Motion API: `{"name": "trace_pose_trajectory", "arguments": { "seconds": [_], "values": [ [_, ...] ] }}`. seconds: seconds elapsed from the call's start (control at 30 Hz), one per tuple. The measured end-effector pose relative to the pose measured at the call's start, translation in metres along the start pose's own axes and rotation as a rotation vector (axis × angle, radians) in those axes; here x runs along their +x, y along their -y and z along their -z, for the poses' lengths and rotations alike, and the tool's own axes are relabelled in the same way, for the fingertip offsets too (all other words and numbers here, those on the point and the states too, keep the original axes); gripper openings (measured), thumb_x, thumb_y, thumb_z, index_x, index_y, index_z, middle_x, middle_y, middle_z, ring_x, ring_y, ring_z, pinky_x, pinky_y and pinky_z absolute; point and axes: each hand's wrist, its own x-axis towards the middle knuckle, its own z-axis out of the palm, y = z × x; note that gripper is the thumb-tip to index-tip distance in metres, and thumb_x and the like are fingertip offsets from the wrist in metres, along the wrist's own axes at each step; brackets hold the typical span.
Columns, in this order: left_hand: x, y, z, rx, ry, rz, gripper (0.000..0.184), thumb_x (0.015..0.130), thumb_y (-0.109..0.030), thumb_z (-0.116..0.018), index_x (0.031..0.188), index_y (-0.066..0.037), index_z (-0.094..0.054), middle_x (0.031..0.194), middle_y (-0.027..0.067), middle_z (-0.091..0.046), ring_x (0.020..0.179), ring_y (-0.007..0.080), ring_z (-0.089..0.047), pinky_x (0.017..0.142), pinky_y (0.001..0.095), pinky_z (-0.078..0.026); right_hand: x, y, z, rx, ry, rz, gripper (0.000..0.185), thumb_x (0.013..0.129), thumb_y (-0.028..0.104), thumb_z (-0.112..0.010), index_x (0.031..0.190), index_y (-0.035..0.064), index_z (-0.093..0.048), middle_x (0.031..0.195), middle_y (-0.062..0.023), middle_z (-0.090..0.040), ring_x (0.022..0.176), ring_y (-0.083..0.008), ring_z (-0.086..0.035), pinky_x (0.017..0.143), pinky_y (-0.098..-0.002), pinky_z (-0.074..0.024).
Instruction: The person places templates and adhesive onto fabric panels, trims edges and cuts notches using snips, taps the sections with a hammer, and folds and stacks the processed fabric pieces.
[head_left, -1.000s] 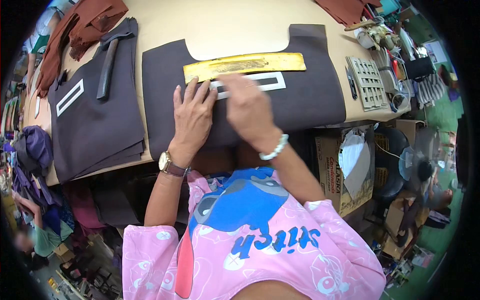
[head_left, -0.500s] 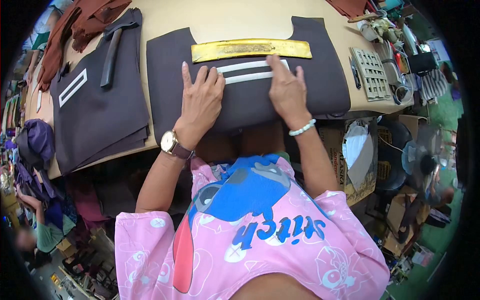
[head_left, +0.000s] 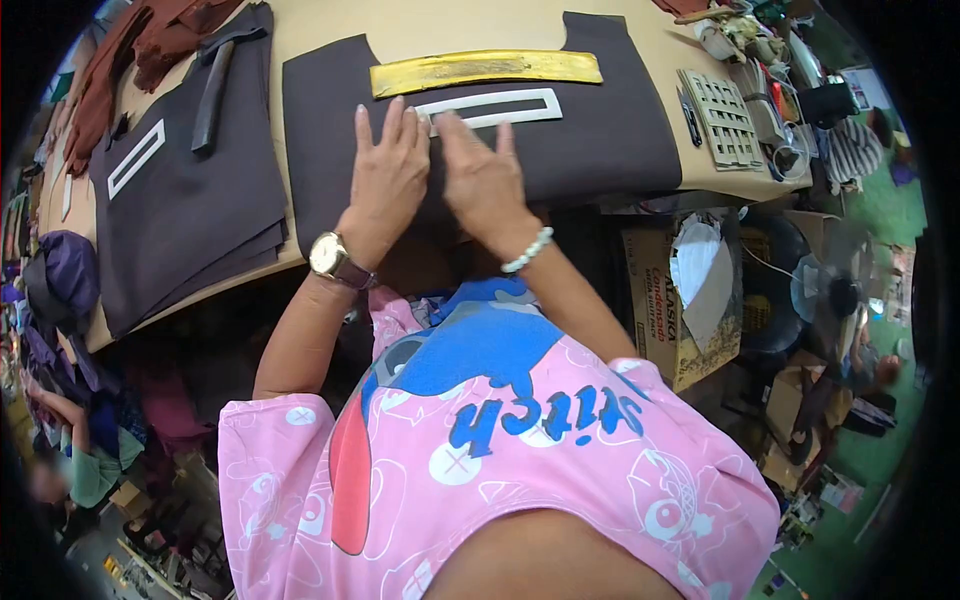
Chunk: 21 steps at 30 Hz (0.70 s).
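A white rectangular frame-shaped strip (head_left: 545,113) lies on a dark brown flat panel (head_left: 610,140) with a cut-out at its far edge. My left hand (head_left: 390,170) rests with fingers stretched out at the frame's left end. Close beside it, my right hand (head_left: 482,182) has its fingertips on the same end, little finger held apart. The fingers partly hide that end of the frame. Just beyond lies a worn yellow bar (head_left: 490,72), untouched, across the panel below the cut-out.
On the left, a hammer (head_left: 213,100) and another white frame (head_left: 136,160) lie on stacked dark panels (head_left: 200,230). Reddish-brown pieces (head_left: 110,80) are at the back left. A slotted beige tray (head_left: 722,118) and a pen-like tool (head_left: 690,118) sit at the right edge.
My right hand has slid left along the white frame from its right end to its left end, beside my left hand. The whole view has shifted slightly.
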Motion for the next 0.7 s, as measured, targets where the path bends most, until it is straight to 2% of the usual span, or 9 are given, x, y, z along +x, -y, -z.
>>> {"name": "trace_pose_trajectory", "arguments": {
  "seconds": [0.1, 0.23, 0.3, 0.4, 0.47, 0.5, 0.57, 0.6, 0.7],
  "values": [
    [0.001, -0.006, 0.003, 0.098, 0.021, -0.018, 0.045, 0.077, -0.008, -0.051, 0.122, 0.001, -0.05, 0.123, 0.0138, -0.05, 0.127, 0.0274, -0.036, 0.105, 0.0545, -0.023, -0.005, -0.038, 0.025, -0.084, 0.052, -0.072, 0.035, 0.091, 0.012, -0.038, 0.124, 0.0061, -0.05, 0.127, -0.0116, -0.052, 0.112, -0.0261, -0.053, 0.1, -0.0586, -0.0273],
    [0.004, -0.008, 0.008, 0.118, 0.04, -0.006, 0.045, 0.077, -0.01, -0.052, 0.12, 0.003, -0.051, 0.118, 0.0154, -0.051, 0.126, 0.0278, -0.036, 0.105, 0.0537, -0.022, -0.013, -0.085, 0.053, -0.154, 0.048, -0.203, 0.036, 0.093, 0.016, -0.036, 0.125, 0.0093, -0.051, 0.126, -0.012, -0.053, 0.106, -0.0285, -0.057, 0.1, -0.0599, -0.0262],
    [0.004, -0.006, 0.011, 0.064, 0.064, 0.027, 0.041, 0.077, -0.008, -0.051, 0.116, 0.003, -0.054, 0.115, 0.0149, -0.053, 0.125, 0.028, -0.037, 0.104, 0.0556, -0.022, -0.013, -0.106, 0.061, -0.234, -0.008, -0.239, 0.036, 0.093, 0.02, -0.037, 0.125, 0.0084, -0.051, 0.124, -0.0114, -0.054, 0.097, -0.0308, -0.062, 0.099, -0.0609, -0.0265],
    [0.0, -0.001, 0.02, -0.031, 0.107, 0.122, 0.036, 0.076, -0.006, -0.05, 0.111, 0.0, -0.057, 0.115, 0.0127, -0.053, 0.125, 0.0278, -0.038, 0.103, 0.0576, -0.023, 0.007, -0.121, 0.09, -0.357, 0.143, -0.446, 0.037, 0.091, 0.025, -0.044, 0.123, 0.0085, -0.052, 0.116, -0.0106, -0.059, 0.098, -0.0292, -0.06, 0.096, -0.0572, -0.0299],
    [-0.011, 0.012, 0.021, -0.185, 0.058, 0.228, 0.031, 0.081, -0.008, -0.047, 0.11, -0.004, -0.058, 0.119, 0.0098, -0.053, 0.124, 0.0281, -0.039, 0.101, 0.0578, -0.026, 0.024, -0.121, 0.095, -0.326, 0.065, -0.354, 0.038, 0.089, 0.028, -0.048, 0.122, 0.0087, -0.053, 0.118, -0.0107, -0.058, 0.103, -0.0266, -0.058, 0.096, -0.055, -0.0306],
    [-0.012, 0.017, 0.013, -0.22, 0.008, 0.316, 0.038, 0.083, -0.017, -0.051, 0.119, -0.004, -0.051, 0.122, 0.0121, -0.05, 0.123, 0.0303, -0.039, 0.099, 0.0594, -0.027, 0.036, -0.123, 0.094, -0.316, 0.023, -0.297, 0.039, 0.088, 0.029, -0.051, 0.122, 0.0088, -0.053, 0.119, -0.0108, -0.058, 0.106, -0.0253, -0.057, 0.096, -0.054, -0.0309],
    [-0.014, 0.02, 0.005, -0.248, -0.166, 0.488, 0.044, 0.09, -0.026, -0.048, 0.127, -0.004, -0.044, 0.131, 0.0147, -0.044, 0.126, 0.0323, -0.036, 0.099, 0.0586, -0.027, 0.055, -0.122, 0.078, -0.152, -0.068, 0.01, 0.042, 0.084, 0.031, -0.055, 0.119, 0.0086, -0.053, 0.123, -0.0065, -0.054, 0.116, -0.0221, -0.049, 0.095, -0.0555, -0.0319],
    [-0.015, 0.022, 0.0, -0.306, -0.174, 0.541, 0.051, 0.092, -0.036, -0.045, 0.131, -0.003, -0.041, 0.136, 0.019, -0.038, 0.128, 0.0357, -0.032, 0.101, 0.058, -0.025, 0.063, -0.122, 0.063, -0.112, -0.052, 0.083, 0.043, 0.083, 0.032, -0.056, 0.12, 0.0113, -0.053, 0.124, -0.0065, -0.053, 0.118, -0.0214, -0.046, 0.096, -0.0546, -0.0311],
    [-0.022, 0.014, -0.025, -0.209, -0.065, 0.588, 0.055, 0.092, -0.039, -0.045, 0.133, -0.003, -0.039, 0.139, 0.022, -0.034, 0.13, 0.0377, -0.029, 0.102, 0.0579, -0.024, 0.072, -0.128, 0.03, -0.088, -0.007, 0.164, 0.041, 0.081, 0.038, -0.059, 0.116, 0.0169, -0.057, 0.118, -0.0052, -0.055, 0.117, -0.0227, -0.046, 0.097, -0.0558, -0.0282]
  ]
}}
